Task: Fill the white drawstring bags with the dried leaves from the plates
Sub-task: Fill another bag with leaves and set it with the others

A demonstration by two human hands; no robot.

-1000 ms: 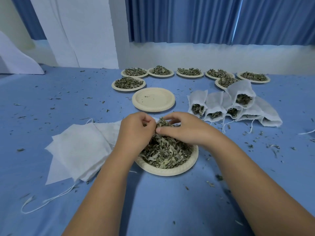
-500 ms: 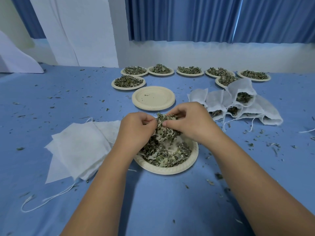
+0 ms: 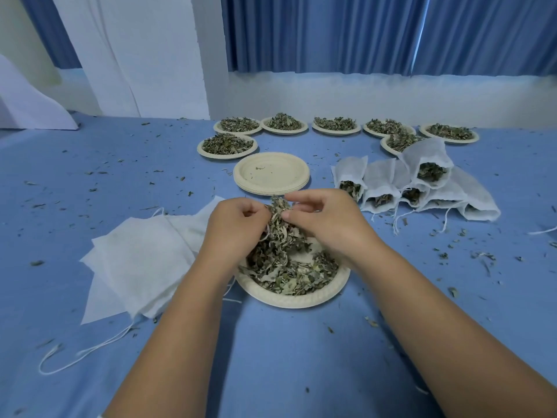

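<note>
Over the blue table, my left hand (image 3: 238, 227) and right hand (image 3: 327, 226) pinch, fingers curled, a clump of dried leaves (image 3: 281, 233) raised above the near plate (image 3: 297, 300), which holds the rest of its heap. No bag mouth shows between my fingers, so I judge this the gathering step. Flat empty bags (image 3: 141, 260) lie stacked just left of that plate. Filled bags (image 3: 422, 191) lean together farther right, beside a stack of emptied plates (image 3: 271, 173). Seven full plates (image 3: 226, 155) wait along the far side. Next, I judge, one hand must let go to open a bag while the other holds the crumbly clump together.
</note>
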